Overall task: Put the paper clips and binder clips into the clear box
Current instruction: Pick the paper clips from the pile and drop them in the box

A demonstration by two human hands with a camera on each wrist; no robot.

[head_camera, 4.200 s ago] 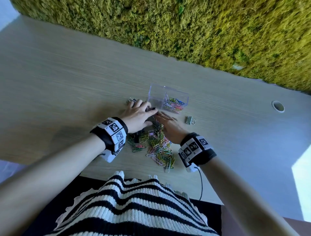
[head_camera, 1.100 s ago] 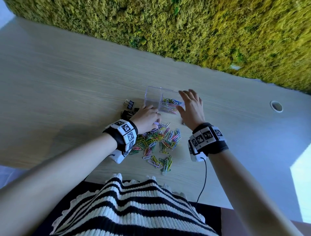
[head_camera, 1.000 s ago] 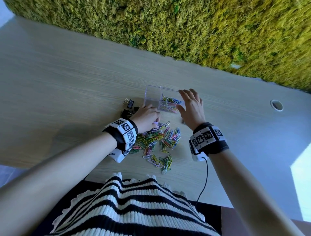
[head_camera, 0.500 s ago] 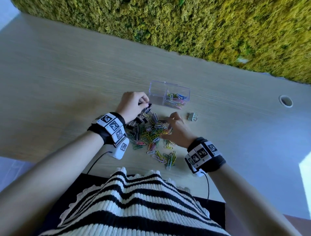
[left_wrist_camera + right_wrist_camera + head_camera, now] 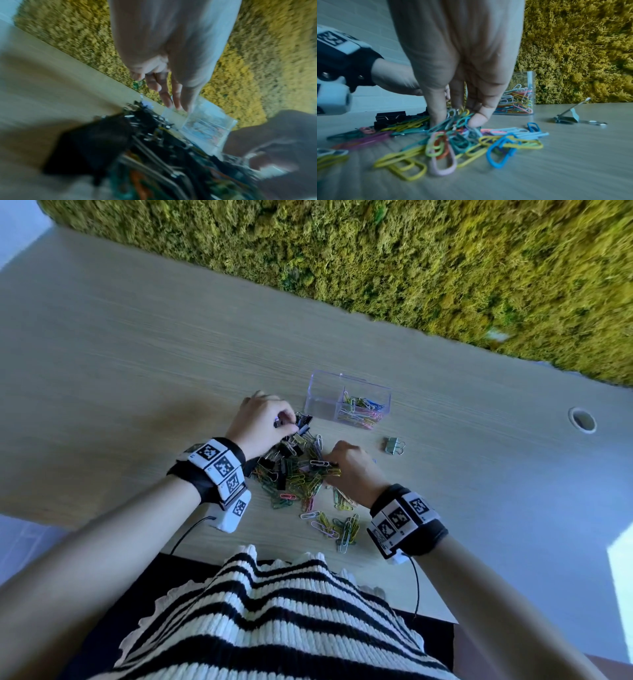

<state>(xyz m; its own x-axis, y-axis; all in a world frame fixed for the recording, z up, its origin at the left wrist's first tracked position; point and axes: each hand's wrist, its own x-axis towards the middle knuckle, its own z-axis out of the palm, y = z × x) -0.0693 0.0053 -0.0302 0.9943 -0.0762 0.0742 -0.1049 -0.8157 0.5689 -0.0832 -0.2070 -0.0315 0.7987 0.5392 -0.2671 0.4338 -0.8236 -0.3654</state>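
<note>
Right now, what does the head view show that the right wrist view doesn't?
Only the head view shows the left hand gripping black binder clips, both wristbands, and the clear box's empty left compartment. Only the right wrist view shows the right hand's fingertips pinching into the paper clip pile. Both show the filled compartment and the lone silver binder clip.

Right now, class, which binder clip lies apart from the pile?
The silver binder clip, alone on the table right of the right hand. The black binder clips sit in the pile by the left hand.
</note>
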